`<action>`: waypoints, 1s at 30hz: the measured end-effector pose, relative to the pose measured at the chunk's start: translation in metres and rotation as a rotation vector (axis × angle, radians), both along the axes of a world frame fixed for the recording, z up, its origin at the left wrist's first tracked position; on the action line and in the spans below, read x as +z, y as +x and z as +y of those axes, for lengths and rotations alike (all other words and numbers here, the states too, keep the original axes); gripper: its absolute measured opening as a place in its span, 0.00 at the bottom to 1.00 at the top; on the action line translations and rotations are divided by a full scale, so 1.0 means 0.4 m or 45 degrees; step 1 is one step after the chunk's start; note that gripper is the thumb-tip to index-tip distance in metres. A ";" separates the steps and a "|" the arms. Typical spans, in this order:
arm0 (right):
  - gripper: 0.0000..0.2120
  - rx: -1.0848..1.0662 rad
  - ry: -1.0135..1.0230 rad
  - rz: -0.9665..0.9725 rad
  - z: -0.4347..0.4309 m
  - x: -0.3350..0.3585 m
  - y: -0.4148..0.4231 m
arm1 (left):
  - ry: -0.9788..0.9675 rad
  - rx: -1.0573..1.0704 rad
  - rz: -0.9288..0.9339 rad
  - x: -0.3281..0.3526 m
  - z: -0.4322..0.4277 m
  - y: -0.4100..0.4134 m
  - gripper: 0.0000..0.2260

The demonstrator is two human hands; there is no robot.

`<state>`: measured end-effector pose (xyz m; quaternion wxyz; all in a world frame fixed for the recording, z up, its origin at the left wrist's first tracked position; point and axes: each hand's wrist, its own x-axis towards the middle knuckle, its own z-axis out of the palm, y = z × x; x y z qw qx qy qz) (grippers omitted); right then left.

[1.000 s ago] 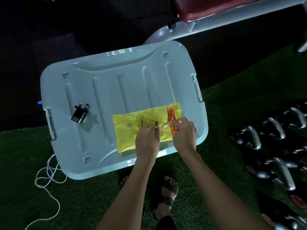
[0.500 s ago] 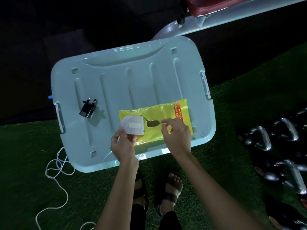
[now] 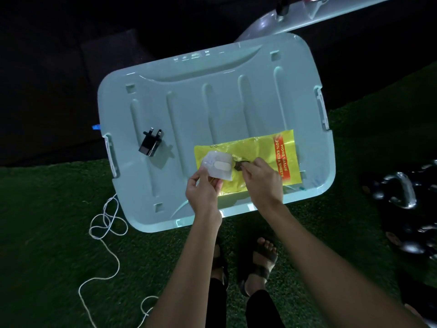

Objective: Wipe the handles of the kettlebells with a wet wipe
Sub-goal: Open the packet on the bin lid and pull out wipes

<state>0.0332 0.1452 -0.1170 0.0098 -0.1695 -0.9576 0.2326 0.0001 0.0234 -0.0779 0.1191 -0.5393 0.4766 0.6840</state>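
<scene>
Since a second ago the seal flap (image 3: pixel 218 165) has been peeled off the pack's opening, and the view has slid so the bin lid (image 3: pixel 212 102) sits further right. The lid fills centre frame, with open grass (image 3: pixel 47 245) lower left. Kettlebells (image 3: pixel 402 192), with shiny handles, are cut by the right edge, well apart from the lid. The yellow wipes pack (image 3: pixel 260 150) lies flat at the lid's near right. Left hand (image 3: pixel 204 192) pinches the flap up. Right hand (image 3: pixel 263 181) has fingertips curled at the dark opening; can't tell if it grips a wipe.
</scene>
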 end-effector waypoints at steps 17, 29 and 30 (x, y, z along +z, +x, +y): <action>0.02 -0.236 -0.637 0.367 0.056 0.187 0.029 | -0.009 -0.100 0.107 0.032 -0.017 0.006 0.08; 0.08 -0.477 -1.007 0.375 0.132 0.297 -0.034 | -0.272 -0.456 0.449 0.062 0.022 0.014 0.05; 0.07 -0.488 -0.936 0.377 0.148 0.298 -0.027 | -0.351 -0.527 0.504 0.064 0.025 0.016 0.05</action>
